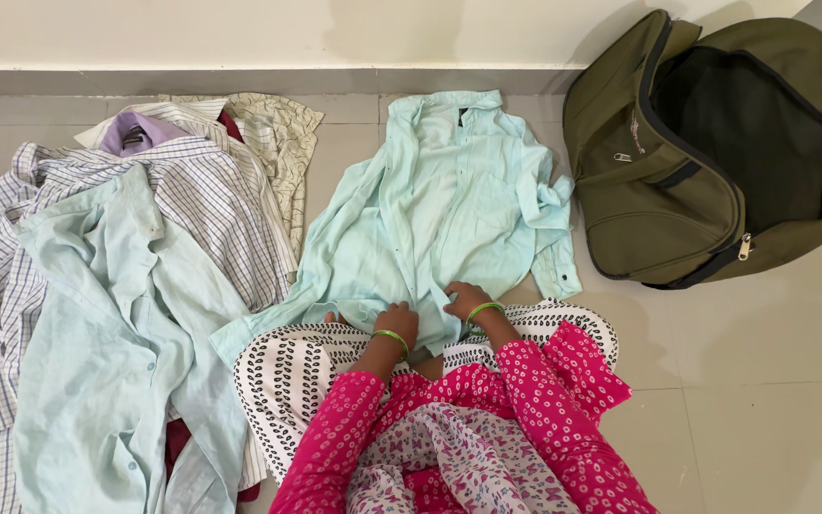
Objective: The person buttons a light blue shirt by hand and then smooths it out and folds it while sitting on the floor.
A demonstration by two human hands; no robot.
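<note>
The mint-green shirt point(449, 205) lies spread flat on the tiled floor point(773, 381), straight out from the person's knees, its long axis running away from them: collar at the far end by the wall, hem at the near end, right under both hands. The left hand point(395, 326) and the right hand point(465, 300) rest side by side on that near hem, fingers curled down into the cloth; each grip looks narrow and pinched on the fabric, though whether cloth is actually caught between the fingers I cannot tell. Both hands are about equally near the hem, the right a touch farther out. The shirt is thin, soft and creased, its front open, one sleeve bunched up at its right edge and the other trailing toward the near left. To the left sits a loose pile of clothes point(116, 286), with a pale green shirt on top of striped ones, rumpled and overlapping. To the far right an olive duffel bag point(677, 181) of stiff woven cloth stands just beside the shirt's sleeve, its zip open and its dark inside showing. A green bangle circles each wrist, below pink dotted sleeves.
</note>
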